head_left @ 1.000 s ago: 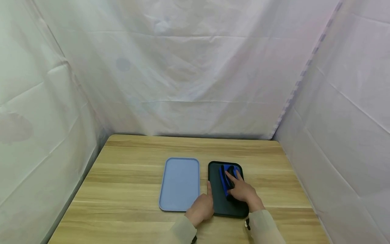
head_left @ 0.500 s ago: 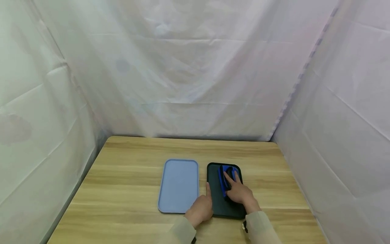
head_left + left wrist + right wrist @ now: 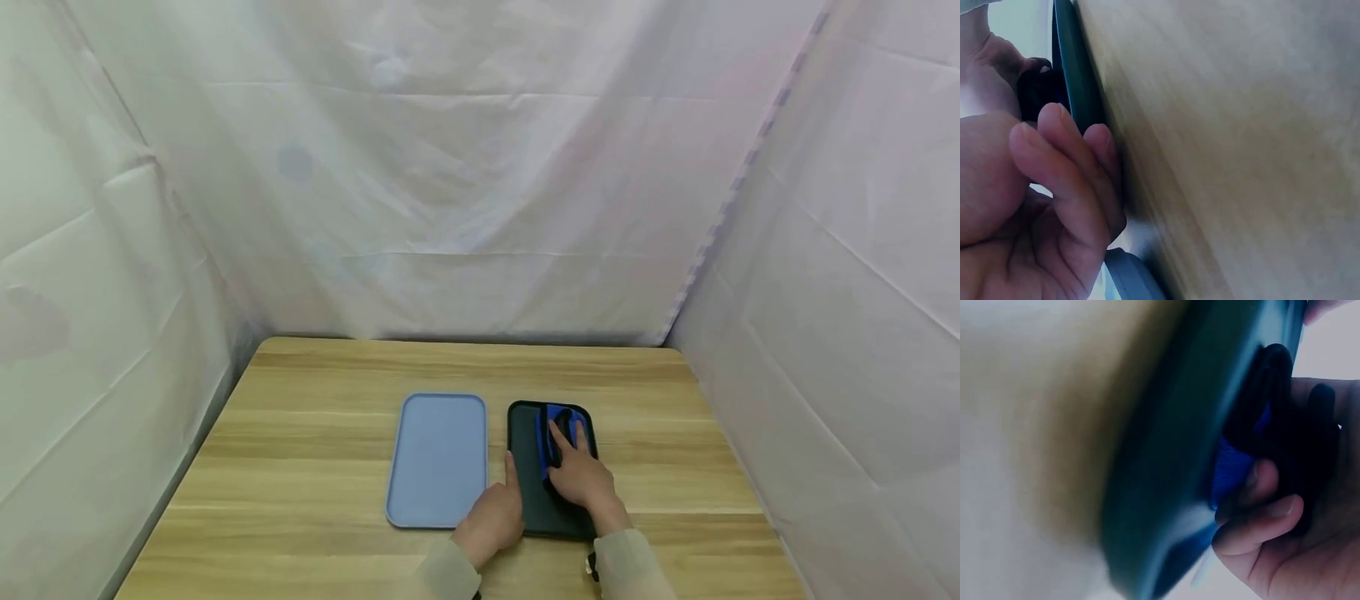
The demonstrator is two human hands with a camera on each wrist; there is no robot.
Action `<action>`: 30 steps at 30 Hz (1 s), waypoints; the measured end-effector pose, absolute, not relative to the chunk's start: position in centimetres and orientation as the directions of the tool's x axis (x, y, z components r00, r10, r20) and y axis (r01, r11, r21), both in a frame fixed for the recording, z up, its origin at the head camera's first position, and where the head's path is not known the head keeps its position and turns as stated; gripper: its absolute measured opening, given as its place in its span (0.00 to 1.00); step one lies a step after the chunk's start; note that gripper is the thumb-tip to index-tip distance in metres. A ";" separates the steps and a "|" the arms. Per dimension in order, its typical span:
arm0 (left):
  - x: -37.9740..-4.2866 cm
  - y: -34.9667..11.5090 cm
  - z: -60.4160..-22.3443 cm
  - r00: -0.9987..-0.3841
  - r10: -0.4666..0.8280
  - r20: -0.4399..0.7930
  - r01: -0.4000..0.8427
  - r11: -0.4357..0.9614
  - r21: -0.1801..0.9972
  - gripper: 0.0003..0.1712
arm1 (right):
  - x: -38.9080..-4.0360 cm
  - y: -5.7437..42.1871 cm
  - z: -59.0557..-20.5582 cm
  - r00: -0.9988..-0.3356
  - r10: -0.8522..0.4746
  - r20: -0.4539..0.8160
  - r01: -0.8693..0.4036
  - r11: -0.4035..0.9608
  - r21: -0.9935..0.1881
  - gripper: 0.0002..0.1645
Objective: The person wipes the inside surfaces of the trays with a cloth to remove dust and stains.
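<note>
A dark green tray lies on the right of the table's middle. Upon it is a blue-and-black item, soft-looking, with a black loop and a ribbed blue part; its kind is unclear. My right hand grips this item, two fingers spread forward over its top and others curled at its side in the right wrist view. Along the tray's left edge rests my left hand, index finger straight against the rim. Its remaining fingers are loosely curled beside the tray.
A light blue tray lies flat just left of the green one, with a narrow gap between them. Both are on a wood-grain table. Pale fabric walls enclose the table's back and sides.
My right hand and forearm have shifted slightly left while keeping their hold, and the blue-and-black item is turned a little straighter. The left hand stays in place at the tray's edge.
</note>
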State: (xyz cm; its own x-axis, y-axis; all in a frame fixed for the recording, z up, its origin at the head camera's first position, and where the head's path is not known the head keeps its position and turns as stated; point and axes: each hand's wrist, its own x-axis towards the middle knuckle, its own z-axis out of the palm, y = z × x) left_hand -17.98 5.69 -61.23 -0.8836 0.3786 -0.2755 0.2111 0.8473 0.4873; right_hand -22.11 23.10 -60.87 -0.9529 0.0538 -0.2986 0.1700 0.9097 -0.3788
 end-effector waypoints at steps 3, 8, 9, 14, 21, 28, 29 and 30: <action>-17.9 5.6 -61.4 -0.888 0.359 -0.288 0.185 0.851 0.492 0.62 | -21.8 22.9 -61.1 -0.958 0.049 -0.284 0.166 0.900 -0.403 0.47; -17.7 5.6 -61.6 -0.888 0.349 -0.299 0.169 0.853 0.494 0.63 | -21.6 23.1 -61.5 -0.967 0.052 -0.249 0.160 0.886 -0.435 0.48; -17.7 5.6 -61.6 -0.888 0.350 -0.300 0.168 0.851 0.497 0.62 | -21.6 23.2 -61.5 -0.969 0.053 -0.242 0.158 0.886 -0.435 0.48; -17.7 5.6 -61.6 -0.890 0.362 -0.276 0.175 0.833 0.526 0.62 | -21.6 23.9 -61.9 -0.982 0.060 -0.178 0.135 0.885 -0.445 0.47; -17.6 5.7 -61.7 -0.897 0.358 -0.258 0.180 0.831 0.526 0.61 | -21.2 25.3 -61.5 -0.995 0.039 -0.096 0.079 0.880 -0.468 0.45; -17.4 5.6 -61.2 -0.888 0.364 -0.281 0.162 0.820 0.549 0.59 | -20.5 27.4 -60.3 -0.999 0.034 -0.038 0.049 0.862 -0.504 0.45; -17.4 5.6 -61.2 -0.887 0.365 -0.284 0.160 0.819 0.551 0.59 | -20.4 27.7 -60.1 -0.999 0.036 -0.031 0.047 0.861 -0.507 0.45; -17.4 5.6 -61.1 -0.886 0.365 -0.287 0.159 0.819 0.552 0.59 | -20.3 28.1 -60.0 -0.999 0.040 -0.025 0.047 0.862 -0.505 0.45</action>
State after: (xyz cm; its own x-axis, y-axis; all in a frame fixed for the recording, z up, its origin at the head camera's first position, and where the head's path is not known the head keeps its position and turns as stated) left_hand -17.36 5.59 -61.14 -0.8858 0.3650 -0.2866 0.1589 0.8188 0.5516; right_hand -20.32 28.05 -59.96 -0.9989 0.0397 -0.0246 0.0467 0.8620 -0.5047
